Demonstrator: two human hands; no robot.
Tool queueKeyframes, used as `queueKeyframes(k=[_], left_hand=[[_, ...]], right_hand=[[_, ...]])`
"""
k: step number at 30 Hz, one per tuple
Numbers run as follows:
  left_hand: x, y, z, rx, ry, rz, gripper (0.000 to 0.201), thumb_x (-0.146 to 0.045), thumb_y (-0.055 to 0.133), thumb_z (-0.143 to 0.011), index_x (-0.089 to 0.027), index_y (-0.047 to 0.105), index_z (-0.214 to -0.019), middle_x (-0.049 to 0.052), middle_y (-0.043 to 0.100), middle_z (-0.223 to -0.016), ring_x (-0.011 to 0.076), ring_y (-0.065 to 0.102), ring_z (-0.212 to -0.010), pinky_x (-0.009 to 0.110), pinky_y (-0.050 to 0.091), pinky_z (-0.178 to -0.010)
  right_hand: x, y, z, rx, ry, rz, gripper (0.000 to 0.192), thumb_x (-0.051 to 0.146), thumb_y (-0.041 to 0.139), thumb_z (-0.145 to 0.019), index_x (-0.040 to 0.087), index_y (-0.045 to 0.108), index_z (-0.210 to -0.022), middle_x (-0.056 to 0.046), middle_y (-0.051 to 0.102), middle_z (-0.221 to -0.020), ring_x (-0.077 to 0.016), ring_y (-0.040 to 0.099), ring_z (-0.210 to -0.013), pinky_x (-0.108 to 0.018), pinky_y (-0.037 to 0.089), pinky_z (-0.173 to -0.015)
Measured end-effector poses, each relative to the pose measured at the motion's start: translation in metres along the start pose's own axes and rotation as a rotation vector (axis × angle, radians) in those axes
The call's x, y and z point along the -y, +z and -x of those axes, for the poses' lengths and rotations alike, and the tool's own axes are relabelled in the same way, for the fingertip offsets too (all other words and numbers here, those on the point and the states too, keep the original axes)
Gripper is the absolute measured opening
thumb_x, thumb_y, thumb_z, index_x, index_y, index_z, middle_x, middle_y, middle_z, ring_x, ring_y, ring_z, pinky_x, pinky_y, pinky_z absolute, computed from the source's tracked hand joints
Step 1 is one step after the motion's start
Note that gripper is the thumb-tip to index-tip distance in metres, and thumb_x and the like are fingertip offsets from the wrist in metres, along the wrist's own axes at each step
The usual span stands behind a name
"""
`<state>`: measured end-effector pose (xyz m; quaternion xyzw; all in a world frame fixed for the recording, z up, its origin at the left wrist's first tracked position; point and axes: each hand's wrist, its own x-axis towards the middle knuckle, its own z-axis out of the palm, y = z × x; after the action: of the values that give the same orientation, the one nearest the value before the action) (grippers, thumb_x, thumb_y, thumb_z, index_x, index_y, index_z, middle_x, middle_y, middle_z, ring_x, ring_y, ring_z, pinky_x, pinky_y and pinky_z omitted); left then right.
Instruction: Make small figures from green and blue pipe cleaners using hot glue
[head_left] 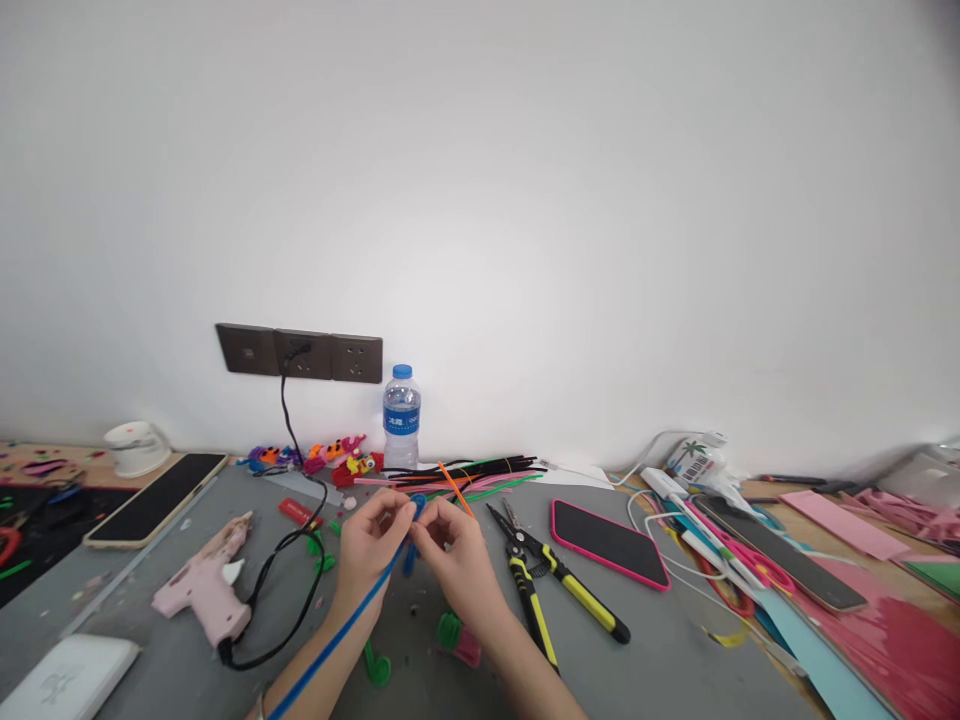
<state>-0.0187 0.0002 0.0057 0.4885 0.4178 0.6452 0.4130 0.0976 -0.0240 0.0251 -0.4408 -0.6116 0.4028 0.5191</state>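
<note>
A blue pipe cleaner (337,637) is coiled at one end, and its long free end runs down over my left forearm. Thumb and fingers of my left hand (369,545) pinch the coiled part. From the other side, my right hand (455,553) grips the same coil, its fingertips nearly meeting those of the left. Another short blue bit hangs just below the fingers; whether it joins the coil I cannot tell. Beneath my hands lie a curled green pipe cleaner piece (378,668) and a green and pink piece (459,640), partly covered by my right wrist.
On the left lie a pink glue gun (202,585), its black cord plugged into the wall socket (302,354), and a phone (161,497). A water bottle (402,420) stands behind loose pipe cleaners (487,470). Yellow-handled pliers (574,590) and a pink-cased phone (609,543) are on the right.
</note>
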Motion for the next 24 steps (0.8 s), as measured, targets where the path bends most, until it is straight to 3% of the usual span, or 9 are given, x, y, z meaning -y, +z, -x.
queueKeyframes(k=[24], left_hand=[[-0.0024, 0.0000, -0.0003, 0.011, -0.003, 0.004, 0.022, -0.037, 0.070, -0.071, -0.018, 0.064, -0.063, 0.000, 0.054, -0.064, 0.0156, 0.052, -0.061, 0.022, 0.044, -0.051]], right_hand=[[0.0019, 0.0021, 0.0006, -0.005, 0.009, 0.011, 0.025, 0.033, 0.056, -0.084, 0.019, 0.049, -0.064, 0.005, 0.044, -0.057, -0.0107, 0.037, -0.053, -0.023, 0.029, -0.051]])
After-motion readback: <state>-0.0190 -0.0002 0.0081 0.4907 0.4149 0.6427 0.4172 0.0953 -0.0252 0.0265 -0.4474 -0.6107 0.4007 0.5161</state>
